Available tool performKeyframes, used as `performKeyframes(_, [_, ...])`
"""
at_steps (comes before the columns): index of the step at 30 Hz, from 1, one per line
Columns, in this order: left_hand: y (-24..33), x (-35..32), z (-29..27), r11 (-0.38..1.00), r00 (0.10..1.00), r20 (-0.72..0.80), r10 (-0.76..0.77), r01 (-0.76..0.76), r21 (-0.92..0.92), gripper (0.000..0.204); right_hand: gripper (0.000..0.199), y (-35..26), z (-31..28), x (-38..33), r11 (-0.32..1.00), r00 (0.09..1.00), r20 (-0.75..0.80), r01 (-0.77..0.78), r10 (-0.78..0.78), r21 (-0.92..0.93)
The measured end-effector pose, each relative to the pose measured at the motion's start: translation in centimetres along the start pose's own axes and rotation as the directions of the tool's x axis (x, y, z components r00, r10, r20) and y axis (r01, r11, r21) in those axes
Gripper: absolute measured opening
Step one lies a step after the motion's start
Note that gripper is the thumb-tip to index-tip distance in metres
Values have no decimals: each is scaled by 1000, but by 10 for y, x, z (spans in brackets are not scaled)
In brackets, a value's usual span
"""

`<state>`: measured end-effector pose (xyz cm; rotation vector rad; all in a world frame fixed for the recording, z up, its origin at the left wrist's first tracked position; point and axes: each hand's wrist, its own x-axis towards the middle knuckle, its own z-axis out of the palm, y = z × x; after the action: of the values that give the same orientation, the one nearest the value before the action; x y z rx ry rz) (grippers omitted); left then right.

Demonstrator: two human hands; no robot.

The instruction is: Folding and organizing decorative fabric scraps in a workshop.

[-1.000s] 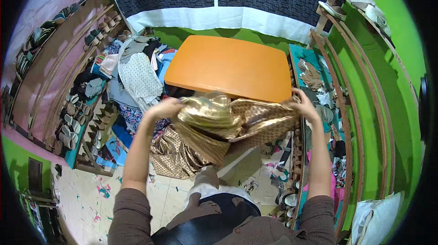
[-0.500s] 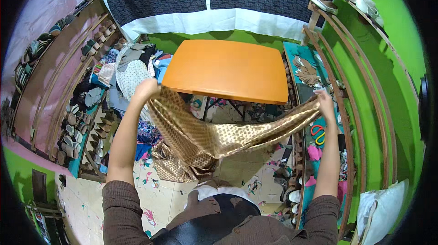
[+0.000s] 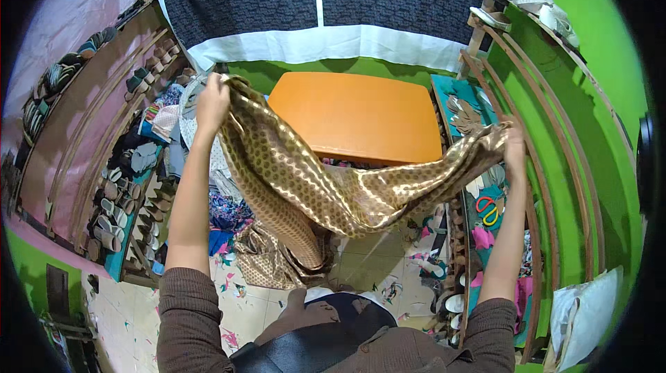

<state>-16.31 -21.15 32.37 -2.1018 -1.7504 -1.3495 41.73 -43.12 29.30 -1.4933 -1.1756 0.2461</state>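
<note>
A dark curtain (image 3: 236,5) with a white lower border spans the far side of the room, and a bright green wall (image 3: 596,61) rises on the right. Pale floor tiles (image 3: 135,314) show below. Along the left stands a wooden rack (image 3: 90,116) with rows of shoes; wooden rails (image 3: 562,123) run along the right wall, above a long bench with a teal top (image 3: 454,88).

An orange table (image 3: 361,113) stands ahead, in front of the curtain. The shiny gold cloth (image 3: 298,172), patterned with dark dots, hangs in a deep sag between the person's two hands, in front of the table and covering its near left corner from view. Its lower end lies bunched on the floor, left of centre. A heap of clothes (image 3: 225,210) sits behind it on the left, and a white sack (image 3: 586,314) is at the lower right.

The left hand (image 3: 213,102) is raised higher, its fingers closed around one upper end of the cloth. The right hand (image 3: 513,147), slightly blurred, is bunched around the other end, above the bench. Scissors (image 3: 489,210) with red and yellow handles lie on the bench, near the right forearm. Small coloured scraps (image 3: 231,338) dot the tiles.
</note>
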Motion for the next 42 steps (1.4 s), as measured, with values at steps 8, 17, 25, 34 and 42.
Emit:
performKeyframes(8, [-23, -1, -9, 975, 967, -133, 216, -206, 89, 29, 20, 9, -1, -3, 943, 972, -190, 74, -142, -325])
performKeyframes(17, [52, -6, 19, 962, 907, 418, 59, -164, 220, 39, 17, -25, 81, -7, 914, 954, 240, -254, 182, 315])
performKeyframes(25, [46, -5, 17, 920, 893, 276, 354, -387, 71, 20, 22, -46, 85, -14, 974, 992, 126, -31, 2, 226])
performKeyframes(34, [111, -20, 18, 609, 589, 180, 788, -702, -370, 32, 46, -141, 181, -45, 984, 831, 530, 172, -169, 45])
performKeyframes(42, [131, -65, 49, 740, 762, -243, 601, -645, -190, 44, 18, -151, 237, -52, 978, 826, 524, 188, -210, 96])
